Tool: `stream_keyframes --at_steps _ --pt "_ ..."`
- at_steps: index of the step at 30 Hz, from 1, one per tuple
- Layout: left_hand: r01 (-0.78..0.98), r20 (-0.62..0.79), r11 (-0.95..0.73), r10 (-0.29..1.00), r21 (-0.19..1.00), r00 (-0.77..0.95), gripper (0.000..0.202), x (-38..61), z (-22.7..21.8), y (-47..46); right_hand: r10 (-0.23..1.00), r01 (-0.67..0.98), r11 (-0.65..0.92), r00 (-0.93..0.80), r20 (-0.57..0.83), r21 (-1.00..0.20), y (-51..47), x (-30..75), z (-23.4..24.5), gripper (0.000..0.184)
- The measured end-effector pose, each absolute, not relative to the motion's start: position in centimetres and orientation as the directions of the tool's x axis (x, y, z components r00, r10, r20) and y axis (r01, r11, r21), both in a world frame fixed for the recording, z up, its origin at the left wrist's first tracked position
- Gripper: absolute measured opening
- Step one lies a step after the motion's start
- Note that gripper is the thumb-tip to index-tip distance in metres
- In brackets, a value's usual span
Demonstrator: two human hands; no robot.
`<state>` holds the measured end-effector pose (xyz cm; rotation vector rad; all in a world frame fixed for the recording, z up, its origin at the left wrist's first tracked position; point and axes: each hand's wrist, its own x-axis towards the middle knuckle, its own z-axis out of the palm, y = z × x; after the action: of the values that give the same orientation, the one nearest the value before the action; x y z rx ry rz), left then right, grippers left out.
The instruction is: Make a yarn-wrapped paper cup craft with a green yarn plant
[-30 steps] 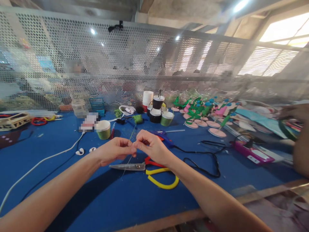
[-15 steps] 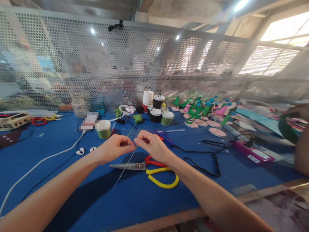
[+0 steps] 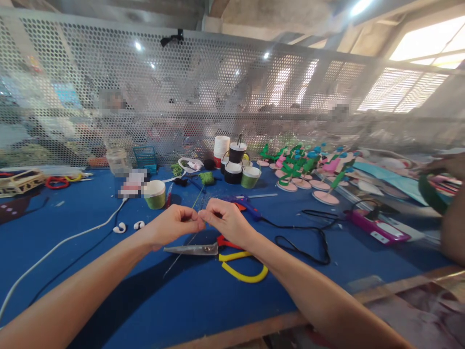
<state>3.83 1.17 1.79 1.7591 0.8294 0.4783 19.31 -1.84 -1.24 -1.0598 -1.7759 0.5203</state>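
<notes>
**Thin green thread [image 3: 198, 197] pinched at the fingertips above the counter [image 3: 203, 310]**

The left hand [image 3: 178, 224] and right hand [image 3: 227, 220] meet fingertip to fingertip, each grip pinching the thread (the bit between the fingers is too small to make out). From there the thread slants away to a ball of green yarn [image 3: 207, 179] on the counter; its loose end trails toward the wearer, crossing the scissors [image 3: 196, 249].

Those scissors lie just below the hands, blades pointing left, red and yellow handles to the right. Behind the right hand rests a blue glue gun [image 3: 251, 208], its black cord [image 3: 290, 227] looping rightward.

Farther left stand a green cup [image 3: 155, 195] with a white rim and, nearer, two white earbuds [image 3: 119, 228] beside a white cable [image 3: 69, 239]. Past the yarn, black and green pails [image 3: 233, 173] cluster near stacked white cups [image 3: 222, 145]. To their right, green plant-like pieces rise from pink discs [image 3: 326, 198]. A purple power strip [image 3: 378, 229] sits at far right, near another person's arm [image 3: 453, 232].
</notes>
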Motion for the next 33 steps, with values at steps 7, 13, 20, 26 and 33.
stream_keyframes --at_steps 7,13,20,26,33 --pt "0.315 -0.138 -0.100 0.746 0.944 0.652 0.016 3.6 1.9 1.2 0.943 0.111 0.298 -0.188 0.274 -0.948 -2.1 19.7 -0.2 0.032" --pt "0.338 -0.178 -0.100 0.695 0.936 0.696 0.021 3.5 2.2 1.2 0.955 0.090 0.241 -0.196 0.220 -0.966 -2.2 19.6 -0.3 0.028" --pt "0.340 0.009 -0.346 0.713 0.874 0.702 0.018 3.8 2.4 1.2 0.960 0.115 0.242 -0.171 0.221 -0.963 -2.1 19.7 -0.6 0.028" --pt "0.406 0.057 -0.449 0.723 0.796 0.688 0.018 3.9 2.4 1.0 0.939 0.268 0.337 -0.161 0.303 -0.902 -2.2 19.7 -0.5 0.025" --pt "0.429 0.030 -0.448 0.719 0.784 0.695 0.019 3.8 2.3 1.1 0.903 0.442 0.425 -0.139 0.407 -0.790 -2.1 19.7 -0.7 0.026"
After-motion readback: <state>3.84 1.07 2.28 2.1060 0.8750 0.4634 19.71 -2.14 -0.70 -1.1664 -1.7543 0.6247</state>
